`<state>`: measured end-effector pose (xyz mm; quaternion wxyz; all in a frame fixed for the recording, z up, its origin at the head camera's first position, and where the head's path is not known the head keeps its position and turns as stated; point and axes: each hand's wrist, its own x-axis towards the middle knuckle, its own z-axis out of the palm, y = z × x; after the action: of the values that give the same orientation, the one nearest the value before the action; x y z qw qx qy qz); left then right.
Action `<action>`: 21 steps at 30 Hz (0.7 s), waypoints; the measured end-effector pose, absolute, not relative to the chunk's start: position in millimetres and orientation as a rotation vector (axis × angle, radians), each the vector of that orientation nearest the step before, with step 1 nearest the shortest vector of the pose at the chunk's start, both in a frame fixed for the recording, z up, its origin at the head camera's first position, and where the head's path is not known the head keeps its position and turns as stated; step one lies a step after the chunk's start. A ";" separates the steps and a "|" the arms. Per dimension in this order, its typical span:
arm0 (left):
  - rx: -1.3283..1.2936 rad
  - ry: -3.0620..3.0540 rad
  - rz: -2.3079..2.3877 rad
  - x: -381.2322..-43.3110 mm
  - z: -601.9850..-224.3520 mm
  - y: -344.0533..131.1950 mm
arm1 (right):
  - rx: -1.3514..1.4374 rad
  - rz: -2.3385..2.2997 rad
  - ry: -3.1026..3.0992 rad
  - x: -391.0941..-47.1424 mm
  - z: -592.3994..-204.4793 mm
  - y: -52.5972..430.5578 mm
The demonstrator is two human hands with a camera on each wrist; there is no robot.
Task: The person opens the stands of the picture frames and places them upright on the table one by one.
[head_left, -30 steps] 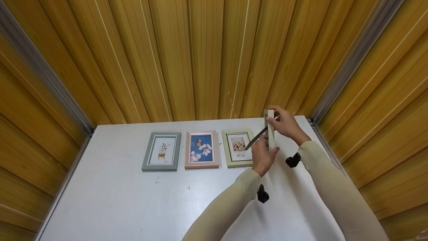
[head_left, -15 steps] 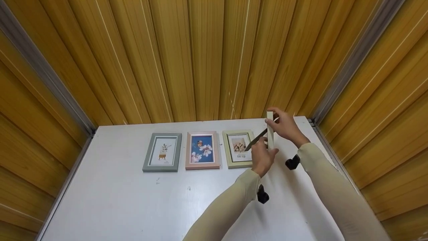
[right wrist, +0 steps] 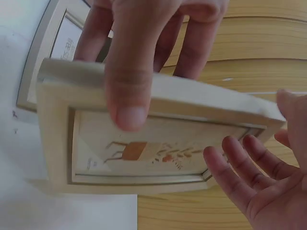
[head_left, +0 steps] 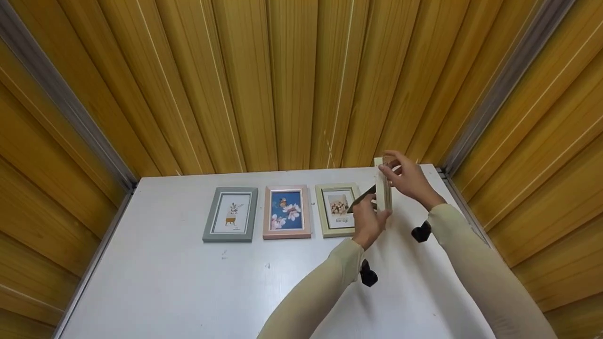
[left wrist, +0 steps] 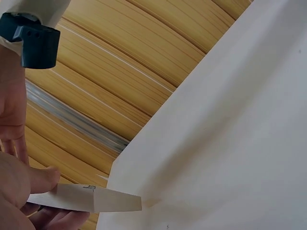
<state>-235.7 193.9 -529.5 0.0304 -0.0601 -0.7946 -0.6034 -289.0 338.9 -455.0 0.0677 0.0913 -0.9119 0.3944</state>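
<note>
A cream picture frame (head_left: 382,188) stands on edge above the white table. Its dark support leg (head_left: 362,198) sticks out from the back, to the left. My left hand (head_left: 370,223) grips the lower end; in the right wrist view its thumb (right wrist: 129,91) presses on the frame's border. At the upper end is my right hand (head_left: 411,180). Its thumb is at the frame's edge, while its fingers (right wrist: 244,167) are spread apart from the glass, over a picture of a potted plant (right wrist: 144,151). The left wrist view shows only the frame's thin side (left wrist: 91,197).
A grey-green frame (head_left: 209,216), a pink frame (head_left: 267,212) and a pale green frame (head_left: 321,212) lie in a row on the white table (head_left: 165,282). The pale green one is partly behind my left hand. Yellow wood-patterned walls (head_left: 292,84) enclose the table.
The cream frame has turned slightly, showing more of its right side. My right hand has loosened, its fingers spreading off the frame. My left hand keeps its hold.
</note>
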 end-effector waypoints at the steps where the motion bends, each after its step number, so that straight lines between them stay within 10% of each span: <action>1: -0.191 -2.448 -1.852 -236.8 -529.8 192.7 | 0.271 1.180 -2.738 -288.7 -456.3 341.8; 21: -0.398 -2.384 -1.979 -247.5 -531.8 168.9 | -0.035 1.151 -2.852 -282.5 -489.1 397.6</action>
<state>-247.5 168.9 -531.8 0.0089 -0.1275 -0.7632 -0.6335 -282.5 397.6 -489.1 0.0330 -0.0113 -0.9267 0.3742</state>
